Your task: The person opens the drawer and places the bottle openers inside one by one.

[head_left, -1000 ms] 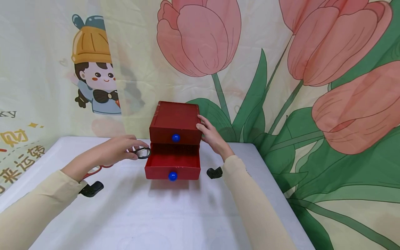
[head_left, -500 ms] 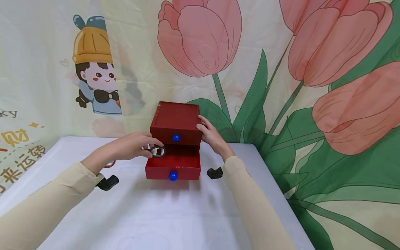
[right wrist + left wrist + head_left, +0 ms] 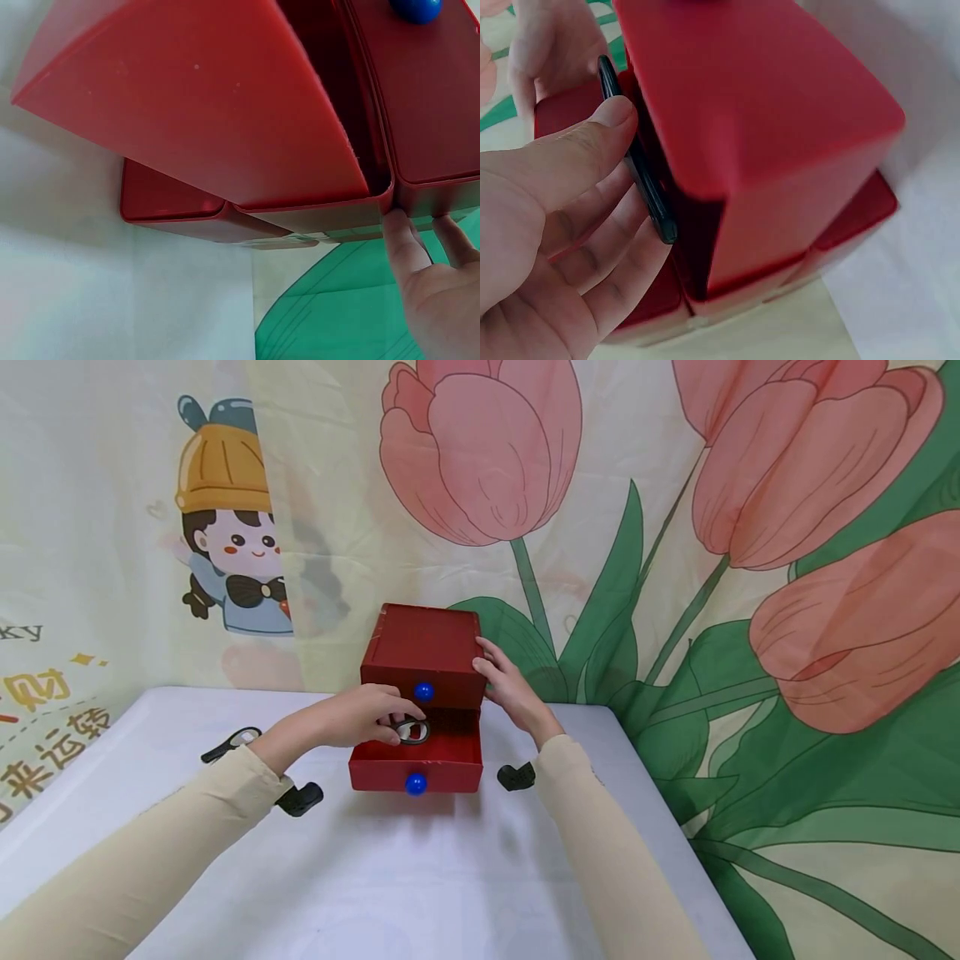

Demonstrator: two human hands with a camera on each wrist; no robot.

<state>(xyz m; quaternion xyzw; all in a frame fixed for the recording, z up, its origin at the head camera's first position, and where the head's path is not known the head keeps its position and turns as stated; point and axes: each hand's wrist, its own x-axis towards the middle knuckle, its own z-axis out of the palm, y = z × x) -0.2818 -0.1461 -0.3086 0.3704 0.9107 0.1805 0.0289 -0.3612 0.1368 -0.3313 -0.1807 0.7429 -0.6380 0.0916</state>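
Observation:
A small red drawer cabinet (image 3: 427, 639) stands at the table's back, its lower drawer (image 3: 416, 768) pulled out and its upper drawer (image 3: 450, 687) closed. Above the open lower drawer my left hand (image 3: 367, 714) pinches a thin black-rimmed thing with an oval opening (image 3: 425, 737). The left wrist view shows this black thing (image 3: 656, 199) edge-on between thumb and fingers, beside the red drawer; its exact kind is unclear. My right hand (image 3: 513, 689) rests against the cabinet's right side and top edge, fingertips touching it, as the right wrist view shows (image 3: 439, 277).
On the white table (image 3: 300, 877), left of the cabinet, lies another black thing with a rounded opening (image 3: 243, 737), partly beside my forearm. Blue knobs (image 3: 416, 784) stick out from the drawer fronts. A cloth printed with tulips (image 3: 495, 452) hangs behind.
My left hand has moved right with the black-rimmed thing, from the cabinet's left to over the lower drawer. A red-rimmed thing is now hidden behind the left arm. The right hand has stayed put.

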